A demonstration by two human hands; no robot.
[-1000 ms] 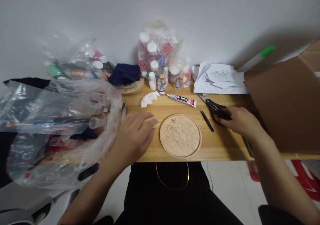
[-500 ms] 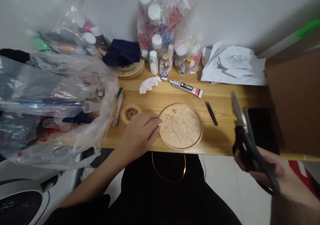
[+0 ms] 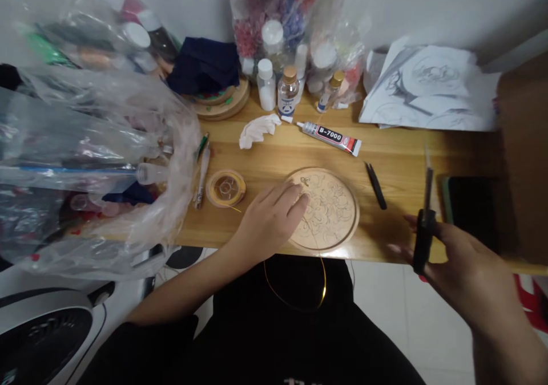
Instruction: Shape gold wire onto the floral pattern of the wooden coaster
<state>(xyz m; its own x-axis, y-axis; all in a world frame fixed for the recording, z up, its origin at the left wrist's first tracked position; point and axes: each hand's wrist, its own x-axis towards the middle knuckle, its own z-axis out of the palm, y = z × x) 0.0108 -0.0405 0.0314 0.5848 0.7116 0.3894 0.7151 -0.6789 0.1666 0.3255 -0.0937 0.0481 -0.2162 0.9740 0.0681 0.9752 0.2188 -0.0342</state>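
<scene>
A round wooden board [image 3: 331, 208] with line drawings lies near the table's front edge. My left hand [image 3: 274, 217] rests over its left side, fingers pressed together; what they pinch, if anything, is hidden. Gold wire [image 3: 324, 291] loops from the board down over the edge above my lap. To the left sits a spool of gold wire [image 3: 226, 188], a short end sticking out. At the right, my right hand [image 3: 454, 254] holds black-handled scissors [image 3: 424, 239], slightly blurred, blades pointing up. Black tweezers [image 3: 375, 186] lie between board and scissors.
A glue tube [image 3: 329, 138], white tissue [image 3: 259, 130] and small bottles [image 3: 287, 93] stand or lie behind the board. Plastic bags [image 3: 171, 117] fill the left. Drawn papers [image 3: 432, 88], a dark phone [image 3: 471, 211] and a cardboard box [image 3: 524, 162] are right.
My left hand has shifted right onto the board, uncovering the spool. The scissors have turned more upright in my right hand. The camera view has shifted slightly.
</scene>
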